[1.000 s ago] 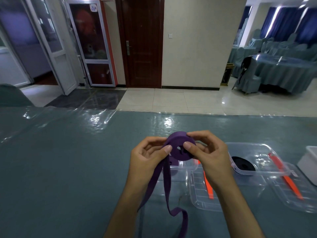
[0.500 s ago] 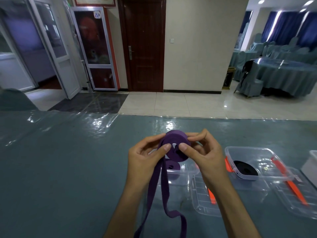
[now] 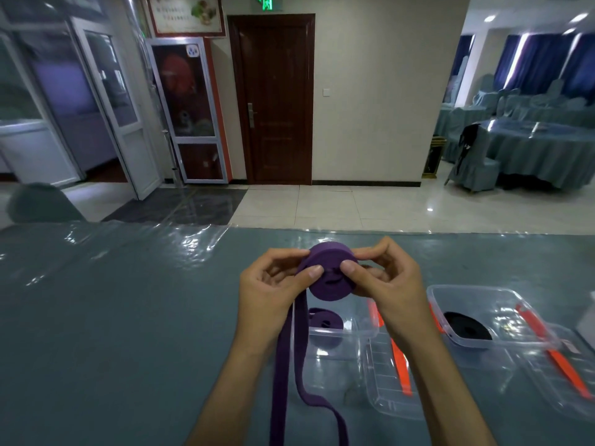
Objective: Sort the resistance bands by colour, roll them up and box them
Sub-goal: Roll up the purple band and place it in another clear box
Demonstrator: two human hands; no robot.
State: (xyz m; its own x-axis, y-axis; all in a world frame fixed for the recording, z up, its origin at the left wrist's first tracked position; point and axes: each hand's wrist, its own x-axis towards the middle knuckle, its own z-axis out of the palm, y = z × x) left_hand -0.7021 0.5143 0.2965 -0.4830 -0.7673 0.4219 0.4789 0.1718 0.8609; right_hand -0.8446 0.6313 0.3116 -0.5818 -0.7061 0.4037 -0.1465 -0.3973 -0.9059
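Observation:
Both hands hold a half-rolled purple resistance band (image 3: 331, 278) above the table. My left hand (image 3: 273, 288) pinches the roll's left side with thumb and fingers. My right hand (image 3: 386, 278) pinches its right side. The band's loose tail (image 3: 286, 365) hangs down past my left wrist and out of the bottom of the view. Below the roll, a clear box (image 3: 363, 333) holds another rolled purple band (image 3: 323, 321). A second clear box (image 3: 476, 294) to the right holds a rolled black band (image 3: 468, 326).
Two clear lids with orange clips (image 3: 401, 362) (image 3: 566, 365) lie in front of the boxes. A white container edge (image 3: 587, 320) shows at far right. The table (image 3: 128, 317) wears a teal cloth under clear plastic; its far edge runs behind the hands.
The hands have kept winding the purple band, so the roll looks a little thicker and the hanging tail shorter. The camera has tilted slightly upward.

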